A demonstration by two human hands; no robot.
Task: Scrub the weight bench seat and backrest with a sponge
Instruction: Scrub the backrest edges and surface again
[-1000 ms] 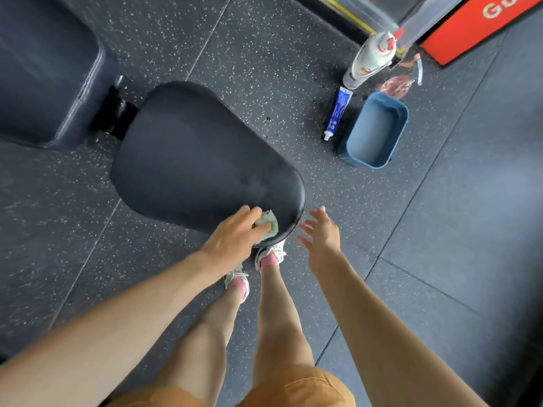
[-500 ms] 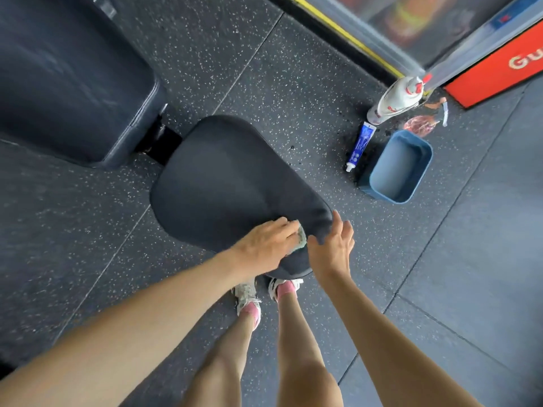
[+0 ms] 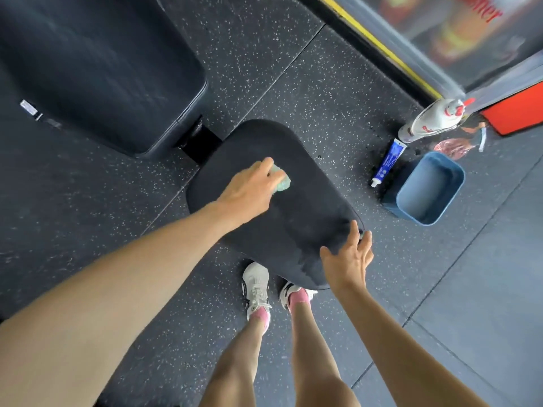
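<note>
The black padded bench seat (image 3: 305, 207) lies in the middle of the view, with the black backrest (image 3: 97, 69) beyond it at the upper left. My left hand (image 3: 249, 189) holds a pale green sponge (image 3: 282, 181) and presses it on the middle of the seat. My right hand (image 3: 348, 259) rests on the seat's near right edge, its fingers spread over the rim.
On the speckled rubber floor to the right of the seat stand a blue tub (image 3: 427, 190), a blue-and-white tube (image 3: 388, 163) and a white spray bottle (image 3: 435, 118). A red-and-glass cabinet (image 3: 470, 48) fills the upper right. My two feet in pale shoes (image 3: 257, 286) stand at the seat's near end.
My left hand slid the sponge from the seat's near edge up to its middle. My right hand came down onto the seat's near right edge.
</note>
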